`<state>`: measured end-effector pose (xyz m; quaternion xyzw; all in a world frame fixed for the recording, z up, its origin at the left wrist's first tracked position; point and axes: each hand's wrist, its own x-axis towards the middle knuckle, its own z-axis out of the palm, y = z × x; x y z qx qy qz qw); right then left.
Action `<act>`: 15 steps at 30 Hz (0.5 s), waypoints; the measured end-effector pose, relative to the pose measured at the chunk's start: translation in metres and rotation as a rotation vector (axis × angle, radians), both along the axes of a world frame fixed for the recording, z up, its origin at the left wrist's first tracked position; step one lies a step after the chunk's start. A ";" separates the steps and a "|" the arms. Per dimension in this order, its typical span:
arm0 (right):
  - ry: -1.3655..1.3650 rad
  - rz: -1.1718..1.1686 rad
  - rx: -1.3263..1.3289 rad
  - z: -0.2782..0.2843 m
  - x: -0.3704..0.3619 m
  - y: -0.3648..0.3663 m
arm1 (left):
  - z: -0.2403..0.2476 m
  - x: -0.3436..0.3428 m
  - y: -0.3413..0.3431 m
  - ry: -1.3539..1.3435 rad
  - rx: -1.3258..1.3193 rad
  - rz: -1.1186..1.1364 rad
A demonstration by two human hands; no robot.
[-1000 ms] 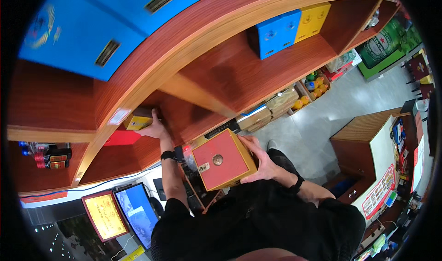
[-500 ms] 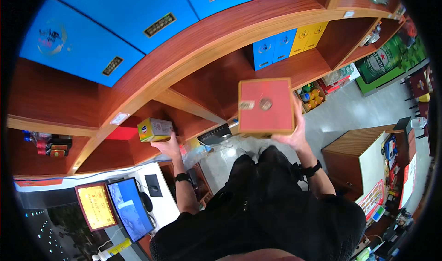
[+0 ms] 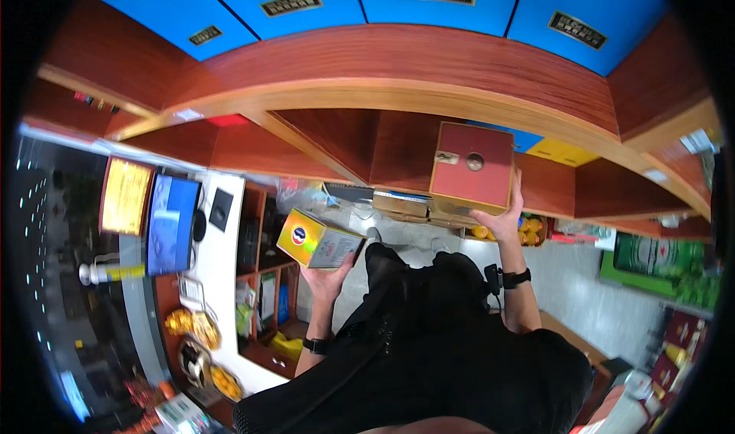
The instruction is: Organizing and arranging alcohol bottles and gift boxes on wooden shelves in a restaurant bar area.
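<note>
l hand [image 3: 326,282] gripping – r hand [image 3: 502,220] ditto, apart

Shop, by the look of it; retail or a restaurant's sales counter, can't tell which. Wooden shelving [image 3: 367,60] with big matching blue boxes [image 3: 436,11] in a row along the upper front edge, yellow boxes [image 3: 563,151] lower, toward the right end. Small white labels [image 3: 188,115] on the front edge. White counter [image 3: 228,269]: monitor [image 3: 172,223] and yellow sign [image 3: 125,195] off its left edge, gold ornaments [image 3: 204,331] nearby, filled cubbies [image 3: 266,304] under its right edge. Large green panel [image 3: 651,258] beyond shelving's lower right.
</note>
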<state>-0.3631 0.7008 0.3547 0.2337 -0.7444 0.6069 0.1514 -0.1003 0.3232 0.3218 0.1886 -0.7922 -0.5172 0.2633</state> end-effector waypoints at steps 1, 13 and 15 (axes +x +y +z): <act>-0.048 0.039 0.031 -0.037 -0.020 0.026 | -0.004 -0.019 0.023 -0.044 -0.069 -0.013; -0.098 0.261 -0.157 -0.015 -0.008 0.046 | 0.024 -0.253 0.153 0.179 -0.028 0.132; -0.028 0.246 -0.089 -0.014 -0.013 0.057 | 0.030 -0.272 0.164 0.098 -0.124 0.163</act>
